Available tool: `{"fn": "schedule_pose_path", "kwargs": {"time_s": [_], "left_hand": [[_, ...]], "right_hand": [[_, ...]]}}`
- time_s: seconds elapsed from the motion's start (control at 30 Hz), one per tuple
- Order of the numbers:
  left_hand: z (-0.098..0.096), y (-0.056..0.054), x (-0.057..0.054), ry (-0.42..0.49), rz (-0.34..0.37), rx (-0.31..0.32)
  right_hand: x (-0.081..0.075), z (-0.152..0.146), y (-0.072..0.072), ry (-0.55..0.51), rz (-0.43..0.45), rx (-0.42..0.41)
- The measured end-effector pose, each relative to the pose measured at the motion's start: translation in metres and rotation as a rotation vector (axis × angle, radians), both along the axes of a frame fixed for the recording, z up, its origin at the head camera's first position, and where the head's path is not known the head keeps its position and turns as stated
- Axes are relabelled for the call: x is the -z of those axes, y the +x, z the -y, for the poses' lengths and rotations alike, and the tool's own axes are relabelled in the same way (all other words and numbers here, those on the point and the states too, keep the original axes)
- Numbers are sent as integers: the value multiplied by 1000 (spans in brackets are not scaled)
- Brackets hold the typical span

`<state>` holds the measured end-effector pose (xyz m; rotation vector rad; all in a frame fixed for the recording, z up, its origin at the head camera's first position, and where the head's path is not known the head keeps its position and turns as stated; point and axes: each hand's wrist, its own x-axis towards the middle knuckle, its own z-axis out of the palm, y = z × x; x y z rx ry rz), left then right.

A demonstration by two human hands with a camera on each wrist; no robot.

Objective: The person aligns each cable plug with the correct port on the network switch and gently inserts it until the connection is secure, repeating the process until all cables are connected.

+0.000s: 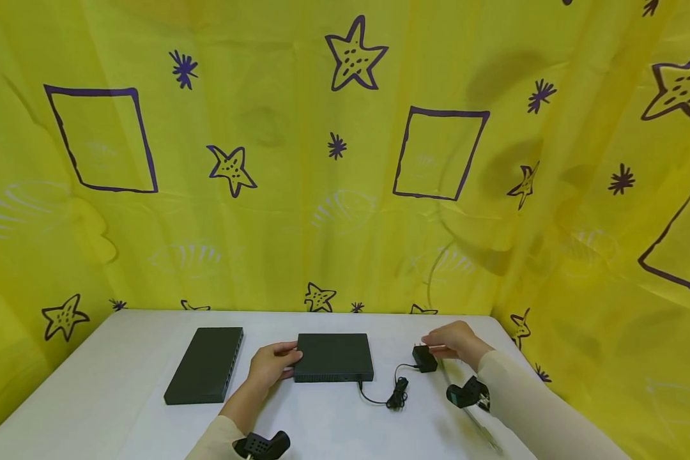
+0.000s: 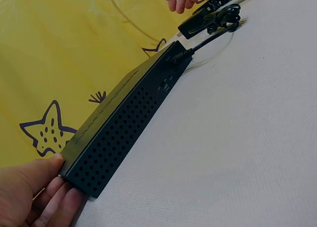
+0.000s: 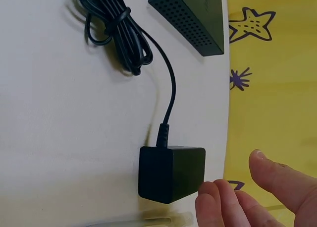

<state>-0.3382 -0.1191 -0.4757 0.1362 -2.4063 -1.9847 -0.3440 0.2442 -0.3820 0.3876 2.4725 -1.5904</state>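
Observation:
My left hand (image 1: 269, 366) grips the left end of a flat black network switch (image 1: 333, 358), thumb on top and fingers beneath, as the left wrist view also shows. A thin cord is plugged into the switch's side, next to rows of vent holes. That cord runs through a tied black bundle (image 3: 116, 28) to a blocky power adapter (image 3: 171, 173). My right hand (image 1: 457, 342) is beside the adapter on the table, thumb held apart and fingertips right at the adapter's corner. The adapter's prongs point away from me in the head view.
A second, larger black box (image 1: 204, 365) with ports along its right side lies at the left. Near my right forearm a pale, clear cord (image 1: 480, 428) runs along the white table (image 1: 126, 364). Behind hangs a yellow curtain (image 1: 276, 243) with stars.

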Motion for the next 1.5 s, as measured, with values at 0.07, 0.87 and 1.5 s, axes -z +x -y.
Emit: {"fn": "schedule_pose_path", "kwargs": {"time_s": [0.07,0.87,1.5], "left_hand": [[0,0,0,-1,-7,4],[-2,1,-2,-25,15,-1],[0,-2,1,-28,11,-8]], "right_hand": [[3,-2,-1,12,1,6],[29,-9,-4,109,51,42],[37,-2,-4,198,32,54]]}}
